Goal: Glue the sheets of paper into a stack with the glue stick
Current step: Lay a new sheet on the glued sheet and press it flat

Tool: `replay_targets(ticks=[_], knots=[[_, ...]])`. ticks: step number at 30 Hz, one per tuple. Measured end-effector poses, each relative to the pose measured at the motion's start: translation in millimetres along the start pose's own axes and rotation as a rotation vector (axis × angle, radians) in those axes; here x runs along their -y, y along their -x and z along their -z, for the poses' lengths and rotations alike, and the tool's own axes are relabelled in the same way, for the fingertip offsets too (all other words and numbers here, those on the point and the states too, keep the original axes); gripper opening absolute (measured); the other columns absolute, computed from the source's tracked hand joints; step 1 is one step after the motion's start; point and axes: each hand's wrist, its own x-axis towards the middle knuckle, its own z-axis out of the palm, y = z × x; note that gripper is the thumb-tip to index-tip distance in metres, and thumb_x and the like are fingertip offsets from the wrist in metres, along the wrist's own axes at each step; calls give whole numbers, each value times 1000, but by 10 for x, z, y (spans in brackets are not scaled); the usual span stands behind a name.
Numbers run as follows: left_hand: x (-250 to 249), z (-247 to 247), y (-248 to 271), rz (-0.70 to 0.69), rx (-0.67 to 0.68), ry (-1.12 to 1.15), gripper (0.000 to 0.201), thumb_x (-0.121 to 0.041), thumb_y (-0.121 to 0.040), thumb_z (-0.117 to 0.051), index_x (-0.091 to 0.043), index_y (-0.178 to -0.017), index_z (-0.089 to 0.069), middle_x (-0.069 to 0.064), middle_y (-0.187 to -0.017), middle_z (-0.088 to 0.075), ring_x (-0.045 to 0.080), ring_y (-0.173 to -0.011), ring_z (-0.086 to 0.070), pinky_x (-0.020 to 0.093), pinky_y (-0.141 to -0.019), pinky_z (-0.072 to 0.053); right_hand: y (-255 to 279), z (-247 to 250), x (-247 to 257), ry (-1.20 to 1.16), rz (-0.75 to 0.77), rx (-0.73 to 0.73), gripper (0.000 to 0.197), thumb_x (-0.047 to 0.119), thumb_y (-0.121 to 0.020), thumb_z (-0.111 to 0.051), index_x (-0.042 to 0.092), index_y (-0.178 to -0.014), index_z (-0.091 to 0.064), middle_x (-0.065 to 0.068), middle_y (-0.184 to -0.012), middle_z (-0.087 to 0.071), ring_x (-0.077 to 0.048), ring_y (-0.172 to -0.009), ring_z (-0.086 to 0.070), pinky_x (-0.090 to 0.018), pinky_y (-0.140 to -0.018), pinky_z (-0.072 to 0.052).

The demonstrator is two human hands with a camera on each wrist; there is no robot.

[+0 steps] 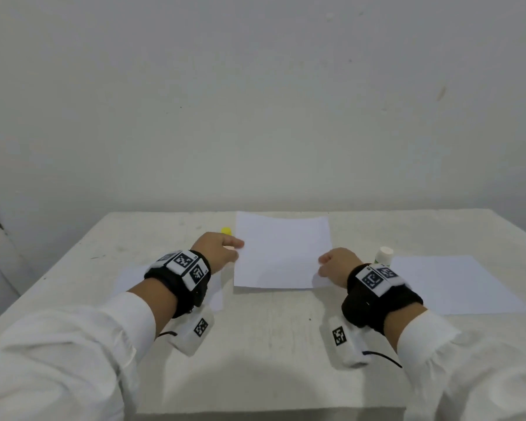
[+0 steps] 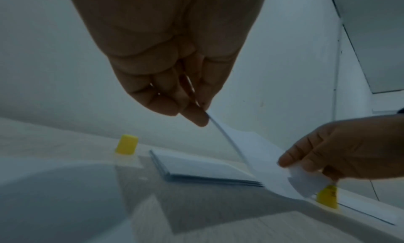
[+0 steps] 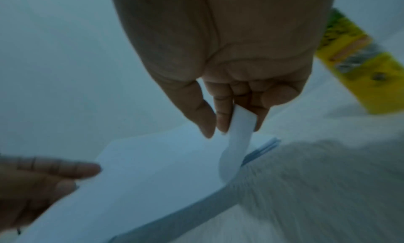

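I hold a white sheet point(image 1: 281, 250) with both hands just above the table's far middle. My left hand point(image 1: 237, 249) pinches its left edge between thumb and fingers point(image 2: 196, 119). My right hand point(image 1: 322, 265) pinches the near right corner, which curls up between the fingertips point(image 3: 220, 119). Under the sheet point(image 2: 258, 151) lies a thin stack of paper point(image 2: 196, 169), its edge point(image 3: 262, 148) also showing in the right wrist view. The glue stick point(image 1: 383, 256), yellow-bodied with a white top, stands just right of my right hand. Its yellow cap point(image 1: 226, 230) stands beyond my left hand.
A loose white sheet point(image 1: 456, 284) lies flat on the right of the pale table point(image 1: 271, 344). Another sheet point(image 1: 128, 278) lies partly under my left wrist. A plain wall stands right behind the table's far edge.
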Motion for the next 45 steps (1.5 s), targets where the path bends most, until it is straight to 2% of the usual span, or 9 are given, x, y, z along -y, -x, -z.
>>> replay_targets(ticks=[3, 11, 15, 21, 23, 27, 30, 38, 45], knots=[[-128, -92, -317, -15, 68, -180, 48, -10, -88, -62, -16, -135, -53, -2, -148, -40, 17, -126, -49, 18, -93, -38, -200, 72, 141, 109, 2, -18, 36, 12, -96, -44, 2, -130, -52, -14, -137, -50, -27, -126, -48, -28, -98, -39], [-262, -388, -934, 105, 214, -605, 58, -13, -99, -46, -10, -151, -21, 7, -159, -14, 21, -146, -15, 25, -113, -12, -827, 62, 217, 307, -46, 31, 30, 21, -95, -44, 4, -115, -61, -11, -122, -59, -29, -114, -56, -31, -94, -43], [-221, -543, -1009, 124, 297, -792, 45, -13, -99, -42, -7, -143, -39, 10, -151, -35, 23, -138, -34, 26, -109, -27, -1068, -183, 115, 427, -134, 70, 49, 35, -91, -45, 7, -131, -48, -18, -137, -43, -41, -123, -45, -55, -100, -40], [-126, -623, -894, 113, 276, -991, 45, -28, -97, -43, -27, -142, -39, 8, -152, -21, 27, -143, -14, 40, -116, -13, -963, -240, 144, 415, -146, 77, 65, 38, -91, -48, 8, -146, -30, -24, -153, -15, -44, -138, -20, -55, -111, -24], [-149, -645, -785, 89, 216, -943, 44, -31, -92, -48, -25, -135, -45, 6, -142, -28, 28, -133, -27, 40, -107, -26, -765, -146, 187, 337, -70, 57, 63, 37, -91, -51, 9, -144, -29, -19, -153, -13, -36, -139, -20, -46, -112, -24], [-451, -828, -463, 32, 287, -856, 44, -38, -91, -51, -11, -126, -55, 13, -130, -49, 30, -119, -49, 37, -94, -43, -363, 54, 100, 297, 88, 120, 39, 36, -91, -55, 7, -117, -53, -9, -116, -51, -26, -115, -50, -31, -87, -42], [-727, -1081, -209, -7, 427, -805, 48, -38, -92, -53, 4, -114, -61, 19, -119, -63, 34, -110, -58, 39, -91, -48, -91, 115, -110, 258, 117, 233, 34, 36, -90, -58, 11, -70, -48, 0, -72, -48, -16, -68, -51, -22, -54, -36], [-1402, -1842, 434, -184, 609, -767, 41, -41, -91, -56, -6, -110, -67, 10, -111, -68, 20, -88, -59, 30, -80, -45, 416, 411, -1136, 324, -10, 352, 33, 39, -88, -59, 18, -63, -55, 5, -61, -54, -9, -53, -48, -20, -58, -40], [-2078, -2570, 585, -373, 558, -755, 38, -39, -93, -54, -10, -112, -66, 6, -118, -64, 24, -108, -59, 31, -89, -48, 301, 1017, -2291, 483, -209, 33, 37, 29, -96, -45, 11, -127, -50, -8, -133, -50, -26, -123, -49, -30, -96, -39]])
